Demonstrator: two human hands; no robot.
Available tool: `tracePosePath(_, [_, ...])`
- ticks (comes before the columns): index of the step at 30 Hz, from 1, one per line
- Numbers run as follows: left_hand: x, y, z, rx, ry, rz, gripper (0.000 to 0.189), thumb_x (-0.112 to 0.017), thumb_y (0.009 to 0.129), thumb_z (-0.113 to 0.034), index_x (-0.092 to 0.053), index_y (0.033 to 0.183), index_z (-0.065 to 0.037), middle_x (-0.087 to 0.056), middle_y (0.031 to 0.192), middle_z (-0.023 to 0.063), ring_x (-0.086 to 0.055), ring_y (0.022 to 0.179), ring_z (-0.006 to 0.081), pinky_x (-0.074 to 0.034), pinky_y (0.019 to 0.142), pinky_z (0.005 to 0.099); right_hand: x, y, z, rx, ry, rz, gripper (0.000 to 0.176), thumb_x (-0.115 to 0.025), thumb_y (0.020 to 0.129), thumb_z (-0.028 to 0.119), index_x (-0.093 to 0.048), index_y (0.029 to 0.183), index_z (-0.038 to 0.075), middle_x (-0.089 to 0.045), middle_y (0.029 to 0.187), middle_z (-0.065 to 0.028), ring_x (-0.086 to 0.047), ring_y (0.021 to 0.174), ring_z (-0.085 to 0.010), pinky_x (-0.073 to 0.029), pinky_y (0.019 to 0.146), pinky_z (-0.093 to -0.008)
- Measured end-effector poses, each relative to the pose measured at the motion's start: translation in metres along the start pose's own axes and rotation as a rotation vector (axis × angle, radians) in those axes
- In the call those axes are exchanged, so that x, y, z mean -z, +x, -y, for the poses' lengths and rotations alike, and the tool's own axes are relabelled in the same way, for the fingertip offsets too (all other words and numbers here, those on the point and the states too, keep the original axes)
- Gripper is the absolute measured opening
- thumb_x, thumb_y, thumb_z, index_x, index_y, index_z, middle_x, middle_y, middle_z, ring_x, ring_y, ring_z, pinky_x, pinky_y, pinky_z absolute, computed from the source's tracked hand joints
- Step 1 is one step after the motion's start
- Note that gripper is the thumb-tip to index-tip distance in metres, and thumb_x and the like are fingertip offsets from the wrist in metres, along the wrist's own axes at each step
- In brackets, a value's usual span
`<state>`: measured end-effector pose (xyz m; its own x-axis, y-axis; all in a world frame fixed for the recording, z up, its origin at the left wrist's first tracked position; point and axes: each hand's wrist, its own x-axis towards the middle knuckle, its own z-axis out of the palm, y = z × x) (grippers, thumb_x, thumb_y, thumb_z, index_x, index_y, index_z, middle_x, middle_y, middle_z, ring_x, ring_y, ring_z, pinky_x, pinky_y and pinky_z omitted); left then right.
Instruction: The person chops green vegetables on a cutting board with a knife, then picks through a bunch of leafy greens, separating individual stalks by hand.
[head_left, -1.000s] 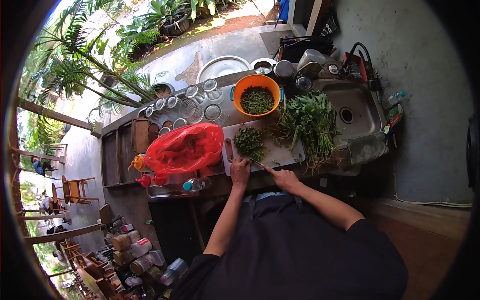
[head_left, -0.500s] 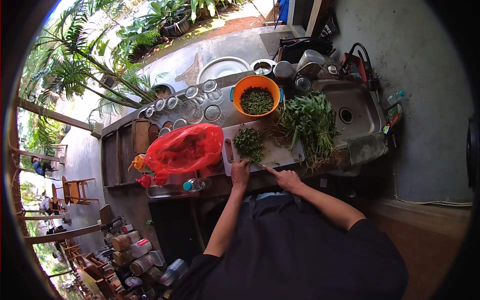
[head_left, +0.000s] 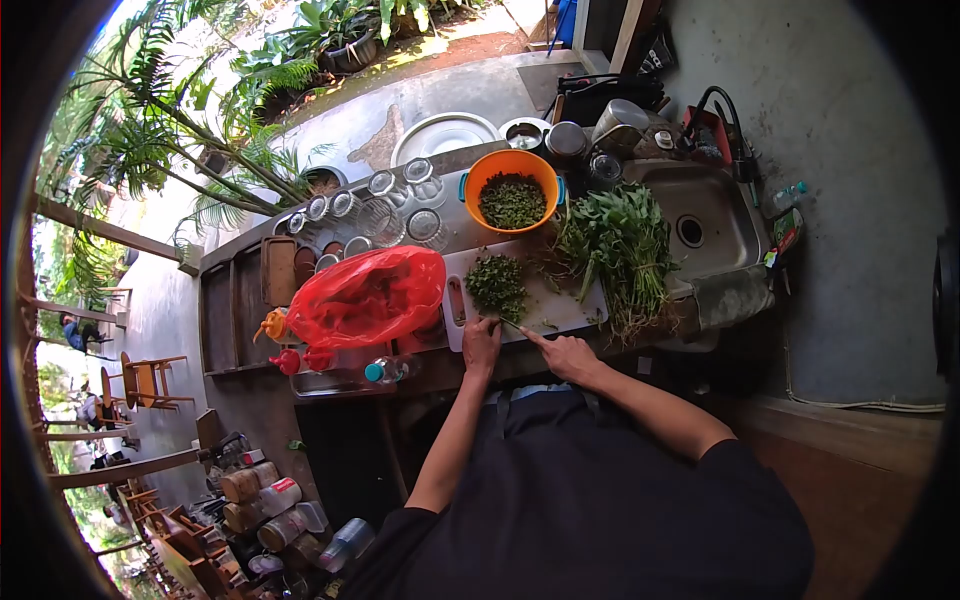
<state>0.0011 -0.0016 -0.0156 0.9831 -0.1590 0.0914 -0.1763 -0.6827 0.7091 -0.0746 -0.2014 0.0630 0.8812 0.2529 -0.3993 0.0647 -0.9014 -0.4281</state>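
Note:
My right hand (head_left: 568, 356) grips a knife (head_left: 518, 328), index finger stretched along its handle; the blade points left toward my other hand. My left hand (head_left: 482, 345) rests at the near edge of the white cutting board (head_left: 562, 312), fingers drawn together by the knife's tip. What those fingers hold, if anything, is too small to make out. Just beyond them lies a heap of chopped greens (head_left: 496, 286). On the board's right side a large bunch of uncut leafy greens (head_left: 615, 245) spreads with its roots toward me. An orange colander (head_left: 512, 160) behind the board contains more chopped greens.
Left of the board sits a red plastic bag (head_left: 370, 300), with a bottle with a blue cap (head_left: 388, 370) before it. Upturned glass jars (head_left: 427, 228) stand behind. A metal sink (head_left: 715, 225) is at right, with pots (head_left: 567, 140) along the back edge.
Both hands and the knife stay at nearly the same spot on the board. The view has shifted very slightly.

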Motion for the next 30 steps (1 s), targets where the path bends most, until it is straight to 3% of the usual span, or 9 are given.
tracePosePath(12, [0.002,0.003,0.002,0.065,0.006,0.056,0.013,-0.074,0.078,-0.013,-0.076,0.088,-0.005,-0.067,0.088,0.0155,-0.066,0.088,0.0335,-0.052,0.078,0.0414,0.006,0.001,0.013,-0.044,-0.010,0.035,0.070,-0.046,0.092,0.014,-0.025,0.155,0.036,-0.068,0.082,-0.0221,-0.068,0.077,-0.0421,-0.054,0.076,-0.0546])
tracePosePath(20, [0.003,0.004,0.002,0.052,0.006,0.046,0.011,-0.074,0.079,-0.013,-0.077,0.087,-0.006,-0.069,0.087,0.0140,-0.067,0.086,0.0325,-0.052,0.078,0.0408,-0.022,0.018,0.002,-0.033,0.006,-0.021,0.070,-0.044,0.098,0.020,-0.012,0.155,0.044,-0.065,0.076,-0.0225,-0.066,0.069,-0.0427,-0.054,0.065,-0.0550])
tracePosePath(30, [0.005,0.001,-0.004,0.065,-0.017,0.017,0.009,-0.073,0.080,-0.010,-0.075,0.087,-0.007,-0.070,0.088,0.0130,-0.067,0.087,0.0317,-0.053,0.078,0.0408,-0.039,0.024,-0.011,0.015,0.005,-0.062,0.074,-0.044,0.097,0.018,-0.007,0.155,0.045,-0.065,0.075,-0.0236,-0.066,0.068,-0.0427,-0.053,0.064,-0.0551])
